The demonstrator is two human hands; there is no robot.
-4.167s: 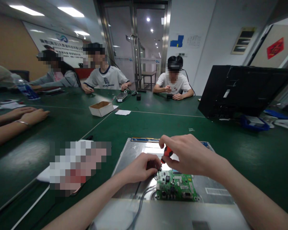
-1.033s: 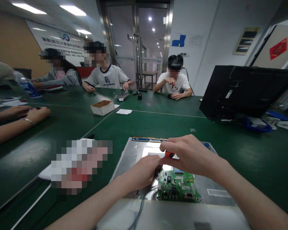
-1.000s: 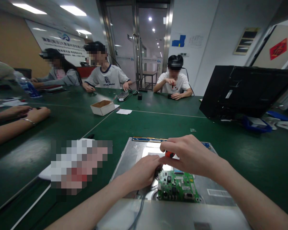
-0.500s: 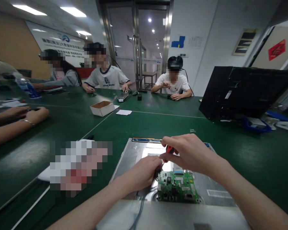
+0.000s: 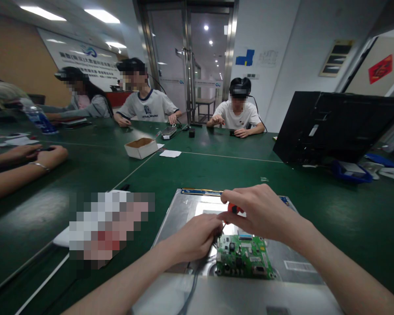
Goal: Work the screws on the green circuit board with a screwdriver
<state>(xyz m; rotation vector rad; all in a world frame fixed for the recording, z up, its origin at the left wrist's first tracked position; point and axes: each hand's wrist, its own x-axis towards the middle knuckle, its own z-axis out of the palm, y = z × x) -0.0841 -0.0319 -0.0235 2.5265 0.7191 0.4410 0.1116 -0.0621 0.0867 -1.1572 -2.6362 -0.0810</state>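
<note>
A silver metal panel (image 5: pixel 180 210) lies flat on the green table in front of me, with a green circuit board (image 5: pixel 244 260) fixed on it. My right hand (image 5: pixel 259 212) is closed round a small screwdriver with a red handle (image 5: pixel 232 208), its tip down at the board's upper left corner. My left hand (image 5: pixel 195 238) is curled beside that corner, fingertips pinched close to the tip; what they hold is hidden. Grey cables (image 5: pixel 192 282) run from the board toward me.
A black monitor back (image 5: pixel 328 127) stands at the right. A small open cardboard box (image 5: pixel 140 148) and white paper (image 5: pixel 169 153) lie mid-table. Other people sit round the far side, and another person's arms (image 5: pixel 22 164) rest at the left. A blurred patch (image 5: pixel 110 227) lies at my left.
My right hand has shifted slightly on the screwdriver handle, which stays at the board's corner. My left hand has kept its place. The person opposite has lowered their hands to the table.
</note>
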